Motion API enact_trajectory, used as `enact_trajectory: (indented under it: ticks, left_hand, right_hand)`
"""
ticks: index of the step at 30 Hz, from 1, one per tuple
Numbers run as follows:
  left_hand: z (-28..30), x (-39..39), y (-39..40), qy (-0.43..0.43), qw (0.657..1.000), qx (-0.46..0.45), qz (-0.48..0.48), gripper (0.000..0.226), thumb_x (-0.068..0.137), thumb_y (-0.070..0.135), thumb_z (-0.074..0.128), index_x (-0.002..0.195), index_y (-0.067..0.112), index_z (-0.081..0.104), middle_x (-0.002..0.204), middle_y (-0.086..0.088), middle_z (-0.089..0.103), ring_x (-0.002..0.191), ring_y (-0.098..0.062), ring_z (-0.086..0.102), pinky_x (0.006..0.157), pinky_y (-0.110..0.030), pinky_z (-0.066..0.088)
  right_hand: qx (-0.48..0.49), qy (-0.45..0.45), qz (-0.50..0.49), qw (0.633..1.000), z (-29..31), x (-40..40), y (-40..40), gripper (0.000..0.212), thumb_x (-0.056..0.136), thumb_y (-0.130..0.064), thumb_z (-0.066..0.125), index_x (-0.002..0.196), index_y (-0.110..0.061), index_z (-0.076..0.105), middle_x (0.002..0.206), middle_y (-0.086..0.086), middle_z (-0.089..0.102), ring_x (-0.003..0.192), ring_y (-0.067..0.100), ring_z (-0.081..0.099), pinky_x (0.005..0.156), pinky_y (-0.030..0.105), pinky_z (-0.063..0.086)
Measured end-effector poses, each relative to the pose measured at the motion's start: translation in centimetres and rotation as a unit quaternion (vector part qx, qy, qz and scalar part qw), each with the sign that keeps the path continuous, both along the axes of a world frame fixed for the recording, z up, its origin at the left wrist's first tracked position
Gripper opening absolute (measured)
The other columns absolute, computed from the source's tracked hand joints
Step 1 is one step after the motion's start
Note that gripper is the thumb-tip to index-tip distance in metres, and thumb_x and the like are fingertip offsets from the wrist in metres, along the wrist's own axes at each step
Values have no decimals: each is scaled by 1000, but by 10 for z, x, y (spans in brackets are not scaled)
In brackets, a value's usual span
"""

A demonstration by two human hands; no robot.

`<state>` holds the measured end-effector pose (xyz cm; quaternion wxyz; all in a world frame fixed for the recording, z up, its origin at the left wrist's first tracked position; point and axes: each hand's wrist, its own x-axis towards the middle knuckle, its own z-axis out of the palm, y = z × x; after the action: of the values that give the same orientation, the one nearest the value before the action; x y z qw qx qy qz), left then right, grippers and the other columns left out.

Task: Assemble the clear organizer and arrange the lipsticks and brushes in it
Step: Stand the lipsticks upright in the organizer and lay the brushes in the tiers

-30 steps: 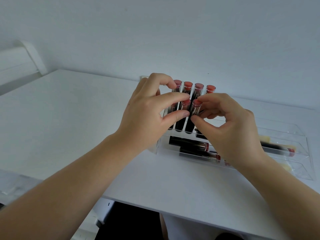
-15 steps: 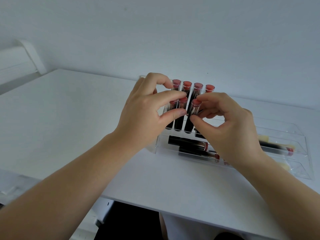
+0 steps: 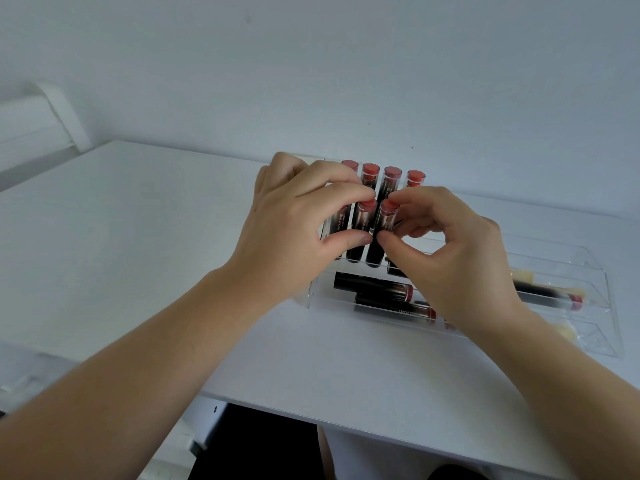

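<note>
A clear organizer [image 3: 595, 271] stands on the white table [image 3: 138, 237]. Several black lipsticks with red tops stand upright in its left cells in two rows. My left hand [image 3: 294, 230] pinches a front-row lipstick [image 3: 360, 233] between forefinger and thumb. My right hand [image 3: 450, 258] pinches the neighbouring front-row lipstick [image 3: 381, 233] at its top and side. Two more lipsticks [image 3: 374, 289] lie flat in the front tray. A brush [image 3: 543, 294] with a black handle and pale bristles lies in the right tray, partly hidden by my right wrist.
The organizer sits close to the wall [image 3: 346, 81]. The table's near edge [image 3: 311, 420] runs below my forearms. A white ledge [image 3: 41, 126] is at the far left. Pale items lie low at the left edge [image 3: 20, 382].
Both hands stay on the front-row lipsticks. My left forefinger has slid slightly right across their tops. The view has shifted a little.
</note>
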<state>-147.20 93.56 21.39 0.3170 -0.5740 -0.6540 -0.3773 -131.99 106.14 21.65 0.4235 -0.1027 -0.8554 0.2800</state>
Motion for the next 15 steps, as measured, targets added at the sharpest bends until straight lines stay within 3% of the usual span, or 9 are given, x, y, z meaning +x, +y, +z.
enact_trajectory:
  ticks: [8,15]
  left_hand:
    - [-1,-1,1,6,1000,11,-3,40,74,38,88,106,17,79,111,2,72,91,-33,54,88,-33,38]
    - [-2,-3,3,-5,1000,-3,9,42,74,39,87,108,17,78,114,0,71,93,-34,55,88,-40,42]
  right_hand:
    - [-9,-3,1,1000,0,0,0,32,82,-12,78,110,-26,67,89,-12,70,85,10,68,79,11,48]
    - [-9,-3,0,1000,0,0,0,32,82,-11,78,109,-25,67,89,-11,70,85,10,67,79,10,47]
